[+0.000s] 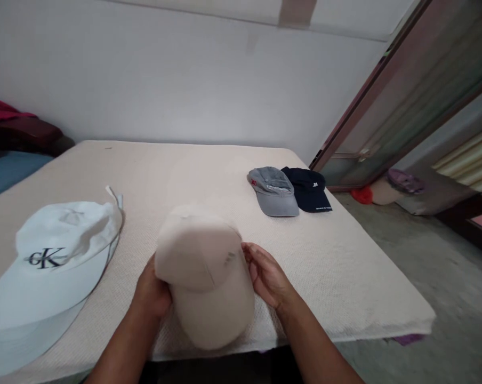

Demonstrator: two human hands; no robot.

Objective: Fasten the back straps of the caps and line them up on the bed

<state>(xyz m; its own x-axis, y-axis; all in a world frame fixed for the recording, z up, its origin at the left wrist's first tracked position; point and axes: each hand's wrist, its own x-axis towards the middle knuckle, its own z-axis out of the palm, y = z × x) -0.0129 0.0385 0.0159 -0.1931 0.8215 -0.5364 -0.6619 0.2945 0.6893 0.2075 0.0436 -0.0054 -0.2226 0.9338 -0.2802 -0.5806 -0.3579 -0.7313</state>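
A beige baseball cap (203,256) is held near the front edge of the covered table, its brim pointing toward me. My left hand (153,290) grips the cap's left side, with the fingers partly hidden behind and under it. On the other side, my right hand (265,272) pinches the cap's edge where crown and brim meet. White caps (65,240), apparently stacked, lie to the left; the top one has black "CK" letters. Farther back on the right, a grey cap (273,189) overlaps a dark navy cap (307,188).
A cream textured cloth (177,165) covers the table, which meets a pale wall (165,74) at the back. Dark red furniture (25,133) stands at the far left. Past the right edge are a grey floor (444,261), a glass-panelled door frame (369,122) and a red item (362,194).
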